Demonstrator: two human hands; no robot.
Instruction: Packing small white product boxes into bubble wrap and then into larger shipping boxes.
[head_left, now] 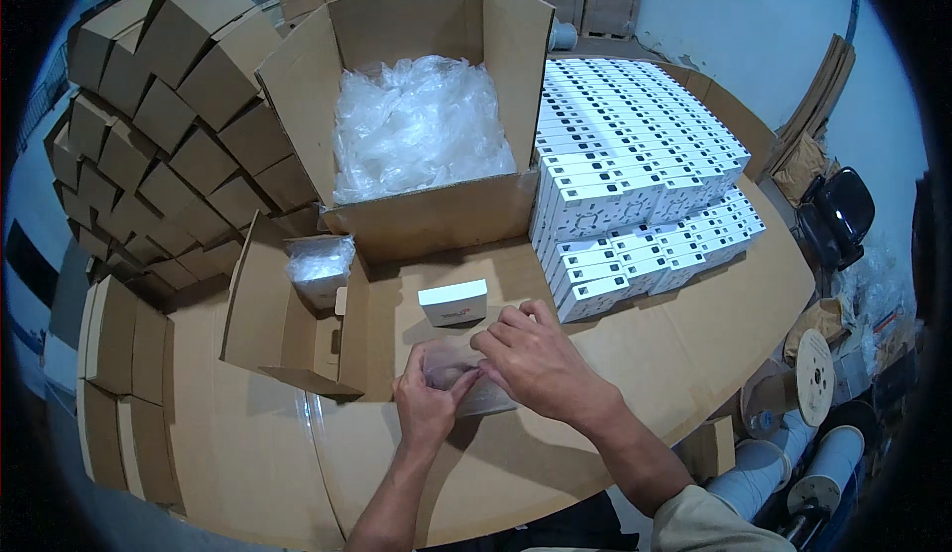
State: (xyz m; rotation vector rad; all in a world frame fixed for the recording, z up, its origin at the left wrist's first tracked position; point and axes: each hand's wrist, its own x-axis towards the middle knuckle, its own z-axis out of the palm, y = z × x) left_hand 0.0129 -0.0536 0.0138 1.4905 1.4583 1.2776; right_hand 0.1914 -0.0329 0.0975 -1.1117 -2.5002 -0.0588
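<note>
A clear plastic bag (486, 399) is held between my two hands, low over the cardboard-covered table. My left hand (428, 398) grips its left side, thumb pointing right. With bent fingers, my right hand (535, 359) pinches the bag's upper edge close to the left thumb. Just beyond my hands stands a small white box (453, 304) on the cardboard. To the left is an open brown carton (297, 329) with clear-wrapped packs (320, 269) inside at its far end. Behind, a large open carton (431, 207) holds a heap of clear plastic bags (421, 130).
Stacked white boxes (605, 200) fill the table's right rear. Brown cartons (164, 145) are piled at the far left, with more cartons (124, 393) at the left edge. On the right are a black chair (838, 210) and cable spools (815, 378).
</note>
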